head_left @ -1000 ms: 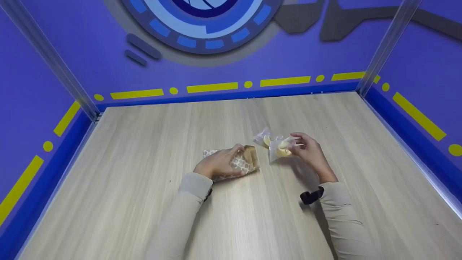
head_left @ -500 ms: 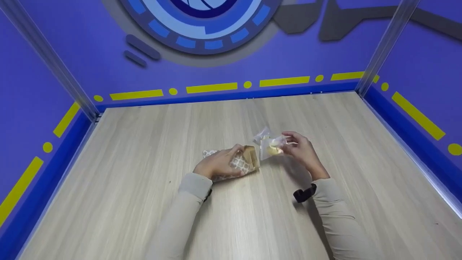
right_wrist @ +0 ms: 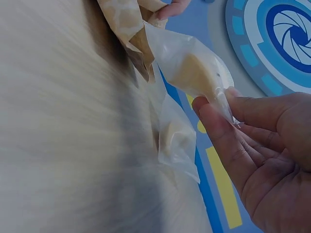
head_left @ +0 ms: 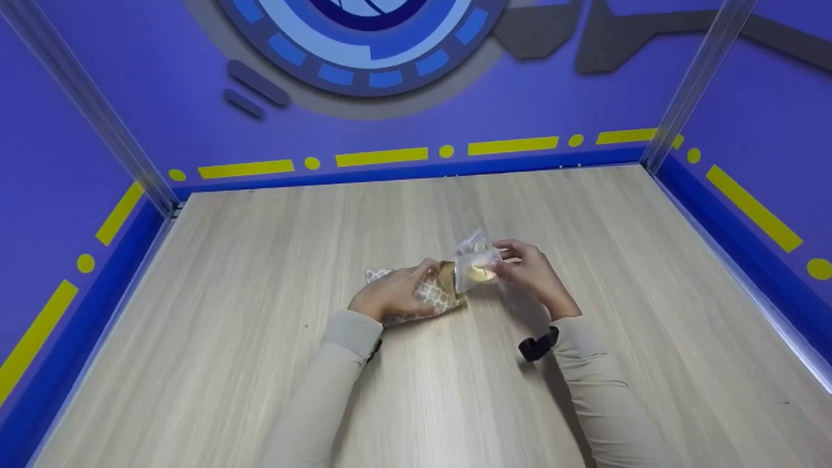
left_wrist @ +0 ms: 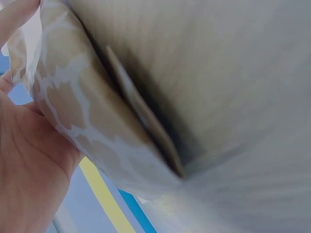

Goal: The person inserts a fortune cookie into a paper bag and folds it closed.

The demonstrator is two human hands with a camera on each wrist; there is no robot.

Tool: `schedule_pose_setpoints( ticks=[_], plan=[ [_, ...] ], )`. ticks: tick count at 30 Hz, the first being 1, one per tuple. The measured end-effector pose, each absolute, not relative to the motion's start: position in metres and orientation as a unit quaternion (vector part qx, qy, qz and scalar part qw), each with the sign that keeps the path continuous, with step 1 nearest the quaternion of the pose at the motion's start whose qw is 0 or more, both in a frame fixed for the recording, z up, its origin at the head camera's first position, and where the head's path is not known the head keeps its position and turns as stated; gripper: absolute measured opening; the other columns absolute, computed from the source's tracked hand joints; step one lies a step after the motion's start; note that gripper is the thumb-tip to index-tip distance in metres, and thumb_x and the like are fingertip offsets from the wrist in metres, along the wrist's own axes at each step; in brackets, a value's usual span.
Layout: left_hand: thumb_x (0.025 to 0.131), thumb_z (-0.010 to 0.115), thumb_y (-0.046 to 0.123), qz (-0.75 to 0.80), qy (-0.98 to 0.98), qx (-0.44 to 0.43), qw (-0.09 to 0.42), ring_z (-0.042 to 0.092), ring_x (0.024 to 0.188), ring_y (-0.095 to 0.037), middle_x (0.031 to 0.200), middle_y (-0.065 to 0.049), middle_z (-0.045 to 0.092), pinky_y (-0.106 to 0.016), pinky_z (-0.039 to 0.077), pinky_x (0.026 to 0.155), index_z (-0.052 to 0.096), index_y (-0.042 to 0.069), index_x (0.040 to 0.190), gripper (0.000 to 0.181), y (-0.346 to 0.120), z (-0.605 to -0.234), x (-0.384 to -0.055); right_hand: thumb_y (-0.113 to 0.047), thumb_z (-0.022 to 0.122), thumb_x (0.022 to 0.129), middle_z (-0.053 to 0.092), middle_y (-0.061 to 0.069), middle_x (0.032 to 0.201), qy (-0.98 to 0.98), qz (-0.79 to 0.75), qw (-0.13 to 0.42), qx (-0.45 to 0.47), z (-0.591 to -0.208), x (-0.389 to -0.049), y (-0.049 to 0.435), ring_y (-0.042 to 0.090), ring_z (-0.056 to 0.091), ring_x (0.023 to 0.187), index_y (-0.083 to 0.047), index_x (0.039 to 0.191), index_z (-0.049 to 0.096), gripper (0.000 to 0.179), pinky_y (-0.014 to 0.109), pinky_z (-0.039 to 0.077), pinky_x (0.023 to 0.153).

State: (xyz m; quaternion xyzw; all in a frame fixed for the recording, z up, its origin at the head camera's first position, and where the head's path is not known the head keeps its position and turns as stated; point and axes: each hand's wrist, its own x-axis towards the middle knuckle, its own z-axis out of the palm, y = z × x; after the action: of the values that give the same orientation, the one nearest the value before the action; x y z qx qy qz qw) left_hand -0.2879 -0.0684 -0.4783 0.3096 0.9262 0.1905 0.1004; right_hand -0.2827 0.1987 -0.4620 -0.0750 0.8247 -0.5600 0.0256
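Observation:
A brown paper bag (head_left: 434, 294) with a white giraffe-like pattern lies on its side, its mouth toward the right. My left hand (head_left: 396, 290) grips it from above, thumb and fingers around its sides near the mouth. Between thumb and fingertips, my right hand (head_left: 530, 273) pinches a translucent packet (right_wrist: 189, 65) with a pale yellow piece inside. The packet's far edge is at the bag's mouth, as the right wrist view shows. A second translucent packet (right_wrist: 176, 141) with a similar pale piece lies on the table just behind. What the bag contains is hidden.
The wood-grain table (head_left: 260, 247) is bounded by a blue-purple back wall (head_left: 390, 130) and side walls with yellow dashes. Metal posts (head_left: 689, 84) stand at the back corners. A black strap (head_left: 538, 346) is on the right wrist.
My right hand has carried the packet leftward, from right of the bag to its mouth, now partly overlapping the second packet in the head view. My left hand and the bag have stayed put.

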Motion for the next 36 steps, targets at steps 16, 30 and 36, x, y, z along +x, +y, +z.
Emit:
schedule_pose_setpoints(
  ticks=[16, 30, 36],
  plan=[
    [0.073, 0.067, 0.046, 0.189, 0.926, 0.313, 0.096, 0.055, 0.104, -0.023, 0.121, -0.003, 0.053, -0.039, 0.046, 0.085, 0.031, 0.028, 0.128, 0.068, -0.069, -0.477, -0.289, -0.002, 0.061, 0.083, 0.056, 0.026, 0.100, 0.843, -0.527, 0.040, -0.099, -0.456, -0.287, 0.188, 0.032, 0.060, 0.086, 0.006, 0.120, 0.050, 0.040, 0.042, 0.053, 0.071],
    [0.074, 0.066, 0.047, 0.179, 0.930, 0.305, 0.101, 0.052, 0.111, -0.025, 0.127, -0.004, 0.050, -0.041, 0.045, 0.088, 0.029, 0.031, 0.130, 0.069, -0.068, -0.477, -0.288, -0.003, 0.063, 0.080, 0.059, 0.018, 0.086, 0.868, -0.482, 0.039, -0.113, -0.463, -0.294, 0.176, 0.017, 0.056, 0.070, 0.006, 0.115, 0.054, 0.037, 0.024, 0.048, 0.059],
    [0.075, 0.065, 0.045, 0.180, 0.928, 0.312, 0.099, 0.053, 0.111, -0.024, 0.127, -0.004, 0.051, -0.040, 0.045, 0.088, 0.029, 0.030, 0.129, 0.067, -0.069, -0.477, -0.288, -0.004, 0.064, 0.080, 0.061, 0.020, 0.092, 0.876, -0.468, 0.046, -0.104, -0.465, -0.294, 0.171, 0.026, 0.058, 0.081, 0.004, 0.116, 0.055, 0.038, 0.027, 0.049, 0.064]
  ],
)
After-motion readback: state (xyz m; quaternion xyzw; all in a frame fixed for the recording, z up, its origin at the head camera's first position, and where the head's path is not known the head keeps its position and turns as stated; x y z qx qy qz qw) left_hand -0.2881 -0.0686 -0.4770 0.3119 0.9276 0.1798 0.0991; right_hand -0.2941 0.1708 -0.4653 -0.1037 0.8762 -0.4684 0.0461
